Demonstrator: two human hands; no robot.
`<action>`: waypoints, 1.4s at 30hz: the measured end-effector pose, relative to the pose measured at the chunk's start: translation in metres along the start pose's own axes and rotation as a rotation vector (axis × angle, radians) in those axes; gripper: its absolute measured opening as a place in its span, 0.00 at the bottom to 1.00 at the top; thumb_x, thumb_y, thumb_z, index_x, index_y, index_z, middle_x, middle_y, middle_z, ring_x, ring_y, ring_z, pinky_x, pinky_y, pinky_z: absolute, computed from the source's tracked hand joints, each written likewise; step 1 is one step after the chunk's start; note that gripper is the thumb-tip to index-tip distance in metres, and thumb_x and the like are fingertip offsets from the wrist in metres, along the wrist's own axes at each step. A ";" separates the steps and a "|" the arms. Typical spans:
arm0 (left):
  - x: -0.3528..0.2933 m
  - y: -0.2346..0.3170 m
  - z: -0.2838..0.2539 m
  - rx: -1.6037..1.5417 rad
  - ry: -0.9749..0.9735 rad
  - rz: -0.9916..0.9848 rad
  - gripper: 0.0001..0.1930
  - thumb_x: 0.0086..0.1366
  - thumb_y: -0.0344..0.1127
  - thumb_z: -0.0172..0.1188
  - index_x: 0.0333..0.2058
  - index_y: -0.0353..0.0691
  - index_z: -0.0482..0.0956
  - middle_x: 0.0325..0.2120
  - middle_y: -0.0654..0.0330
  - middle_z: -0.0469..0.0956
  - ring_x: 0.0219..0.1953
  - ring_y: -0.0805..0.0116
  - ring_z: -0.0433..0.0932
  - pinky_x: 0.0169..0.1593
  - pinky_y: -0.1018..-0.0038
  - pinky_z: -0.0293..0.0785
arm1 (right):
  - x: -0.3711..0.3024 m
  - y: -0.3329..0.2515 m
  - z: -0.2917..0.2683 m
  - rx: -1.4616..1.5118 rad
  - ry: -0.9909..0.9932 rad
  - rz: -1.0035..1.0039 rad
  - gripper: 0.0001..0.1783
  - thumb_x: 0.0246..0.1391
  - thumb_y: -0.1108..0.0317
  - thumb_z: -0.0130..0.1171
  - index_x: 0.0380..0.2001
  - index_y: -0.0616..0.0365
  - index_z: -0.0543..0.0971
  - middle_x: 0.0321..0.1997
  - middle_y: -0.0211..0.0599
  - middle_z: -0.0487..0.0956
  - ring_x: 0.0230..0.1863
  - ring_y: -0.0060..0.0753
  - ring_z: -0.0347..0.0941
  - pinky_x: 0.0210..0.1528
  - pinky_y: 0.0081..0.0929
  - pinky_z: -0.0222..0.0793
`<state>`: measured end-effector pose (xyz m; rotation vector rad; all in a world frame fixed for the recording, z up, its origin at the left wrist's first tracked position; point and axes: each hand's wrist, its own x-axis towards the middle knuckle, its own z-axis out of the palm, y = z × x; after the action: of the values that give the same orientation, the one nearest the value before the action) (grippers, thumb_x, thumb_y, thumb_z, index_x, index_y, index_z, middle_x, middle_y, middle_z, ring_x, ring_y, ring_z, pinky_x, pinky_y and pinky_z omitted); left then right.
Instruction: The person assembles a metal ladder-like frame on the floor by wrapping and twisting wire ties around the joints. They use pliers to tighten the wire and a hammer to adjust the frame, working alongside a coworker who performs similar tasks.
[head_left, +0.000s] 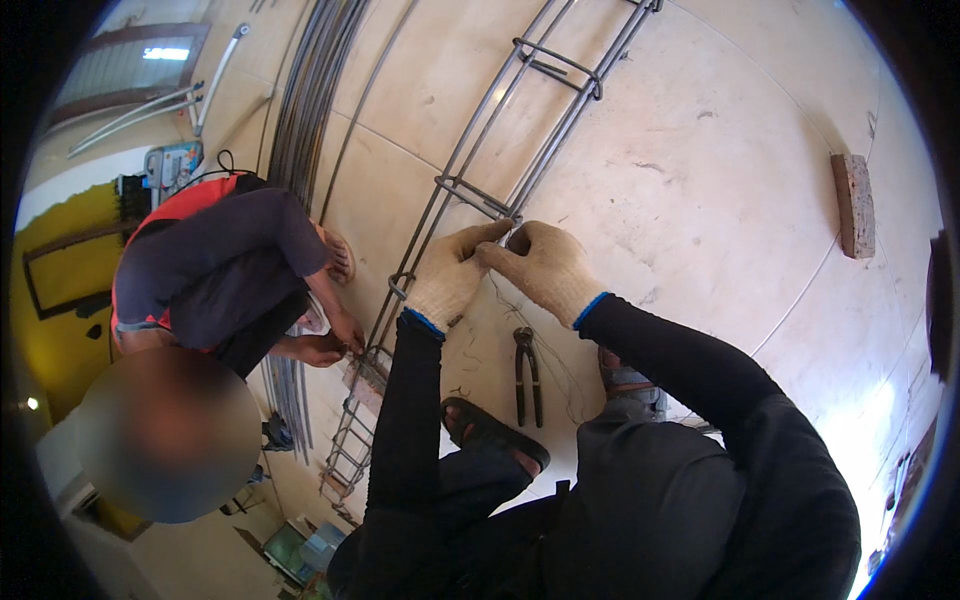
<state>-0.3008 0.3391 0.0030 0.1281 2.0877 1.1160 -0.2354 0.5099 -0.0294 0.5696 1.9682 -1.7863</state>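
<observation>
A long rebar cage [452, 188] of thin steel bars and rectangular stirrups runs diagonally across the tiled floor. At one of its stirrup corners my left hand [452, 268] and my right hand [548, 265], both in cream knit gloves with blue cuffs, meet with fingertips pinched together. Thin tie wire [540, 338] trails below them toward my feet; the end in my fingers is mostly hidden by the gloves. Between my feet lies a pair of end-cutting pincers [524, 372] with dark handles, touched by neither hand.
At the left a co-worker [215, 270] crouches, hands at the near part of the cage by a brick support [368, 382]. A bundle of long bars [312, 90] lies beyond. A loose brick [853, 205] sits far right. My sandalled foot [495, 435] is close to the pincers.
</observation>
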 end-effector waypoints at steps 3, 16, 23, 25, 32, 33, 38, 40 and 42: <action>0.003 0.002 -0.005 0.023 -0.042 0.023 0.19 0.74 0.28 0.57 0.61 0.32 0.80 0.55 0.50 0.85 0.59 0.65 0.81 0.64 0.71 0.74 | 0.002 0.001 0.005 0.101 0.018 -0.022 0.25 0.64 0.49 0.61 0.36 0.66 0.85 0.21 0.45 0.80 0.26 0.43 0.81 0.33 0.40 0.76; 0.025 -0.019 0.011 0.452 0.440 0.021 0.13 0.67 0.33 0.65 0.47 0.33 0.86 0.43 0.47 0.88 0.47 0.56 0.87 0.52 0.66 0.78 | 0.001 0.027 0.018 -0.124 0.138 -0.376 0.13 0.61 0.62 0.60 0.40 0.59 0.85 0.42 0.53 0.84 0.48 0.62 0.79 0.51 0.53 0.75; 0.052 -0.043 0.012 0.040 0.344 -0.072 0.13 0.66 0.34 0.65 0.46 0.35 0.87 0.40 0.50 0.89 0.43 0.56 0.87 0.50 0.66 0.79 | 0.002 0.037 0.024 -0.041 0.128 -0.359 0.14 0.63 0.61 0.60 0.42 0.61 0.85 0.41 0.57 0.83 0.47 0.62 0.80 0.50 0.52 0.75; 0.054 -0.043 0.010 0.051 0.295 -0.112 0.13 0.66 0.32 0.65 0.47 0.33 0.87 0.41 0.50 0.89 0.43 0.58 0.87 0.49 0.67 0.79 | 0.004 0.042 0.028 0.064 0.017 -0.213 0.17 0.65 0.59 0.60 0.44 0.63 0.85 0.40 0.53 0.84 0.43 0.54 0.81 0.48 0.47 0.75; 0.061 -0.043 -0.002 -0.022 0.147 -0.138 0.13 0.67 0.27 0.64 0.48 0.30 0.86 0.40 0.53 0.88 0.41 0.67 0.84 0.47 0.70 0.78 | 0.009 0.063 0.031 0.766 -0.147 0.282 0.22 0.70 0.56 0.58 0.50 0.67 0.85 0.38 0.35 0.84 0.34 0.27 0.77 0.41 0.28 0.76; 0.063 -0.044 -0.004 0.004 0.114 -0.161 0.12 0.67 0.26 0.63 0.48 0.31 0.86 0.41 0.54 0.88 0.42 0.67 0.84 0.48 0.69 0.78 | 0.008 0.064 0.033 0.668 -0.171 0.220 0.22 0.70 0.57 0.58 0.50 0.68 0.84 0.38 0.36 0.84 0.33 0.27 0.77 0.40 0.28 0.76; 0.077 -0.044 -0.014 0.214 0.031 -0.144 0.14 0.67 0.29 0.64 0.50 0.31 0.86 0.42 0.52 0.89 0.42 0.63 0.85 0.49 0.68 0.79 | 0.017 0.059 0.049 0.712 -0.176 0.354 0.21 0.71 0.60 0.58 0.52 0.69 0.82 0.37 0.37 0.83 0.29 0.25 0.75 0.32 0.27 0.74; 0.081 -0.041 -0.015 0.359 0.022 -0.106 0.17 0.65 0.31 0.68 0.50 0.28 0.86 0.41 0.49 0.89 0.42 0.61 0.86 0.48 0.67 0.81 | 0.028 0.056 0.054 0.684 -0.058 0.329 0.21 0.67 0.59 0.60 0.48 0.69 0.84 0.35 0.41 0.84 0.30 0.28 0.77 0.32 0.30 0.75; 0.082 -0.039 -0.014 0.334 0.022 -0.193 0.17 0.65 0.32 0.68 0.50 0.27 0.86 0.42 0.47 0.89 0.43 0.60 0.87 0.49 0.67 0.81 | 0.035 0.053 0.058 0.490 0.068 0.280 0.23 0.64 0.55 0.60 0.46 0.67 0.87 0.34 0.46 0.85 0.34 0.34 0.82 0.37 0.36 0.78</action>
<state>-0.3588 0.3390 -0.0683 0.0730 2.2382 0.6522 -0.2331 0.4576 -0.0977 1.0166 1.3935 -2.0822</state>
